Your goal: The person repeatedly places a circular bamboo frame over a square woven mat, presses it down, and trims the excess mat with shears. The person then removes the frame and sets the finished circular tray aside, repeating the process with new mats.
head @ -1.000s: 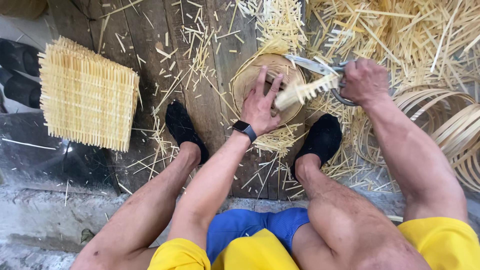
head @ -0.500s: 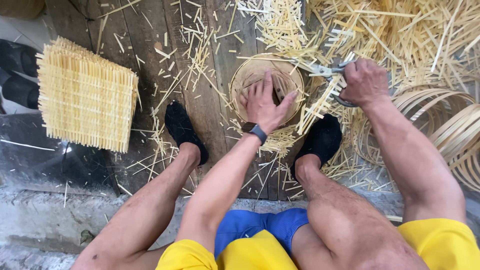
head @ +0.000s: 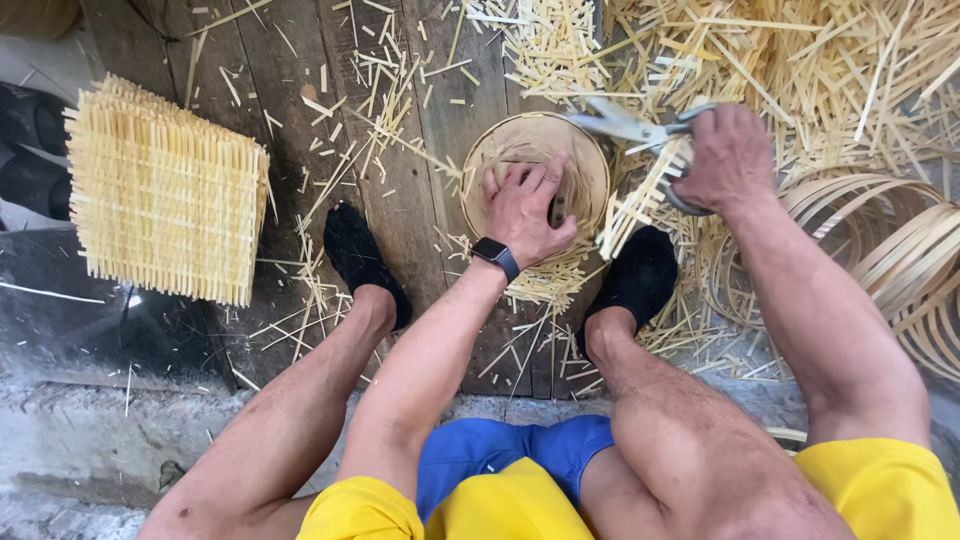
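A small round woven bamboo basket [head: 533, 119] lies on the wooden planks between my feet. My left hand [head: 525, 208], with a dark watch on its wrist, presses down inside it, fingers spread over the weave. My right hand [head: 730, 158] grips a pair of metal scissors [head: 618, 123], whose blades point left at the basket's upper right rim. A comb of cut bamboo strips [head: 632, 208] hangs just below the scissors, beside the rim.
A stack of square woven bamboo mats [head: 165, 195] stands at the left. Bent bamboo hoops [head: 885, 250] lie at the right, and a heap of bamboo offcuts [head: 800, 60] sits behind. My black-socked feet [head: 358, 255] [head: 640, 275] flank the basket. Loose slivers litter the planks.
My left hand slid from the basket's near rim to its inside. The fringe of strips sticking out at the right has come away and dropped. The scissors shifted slightly along the rim.
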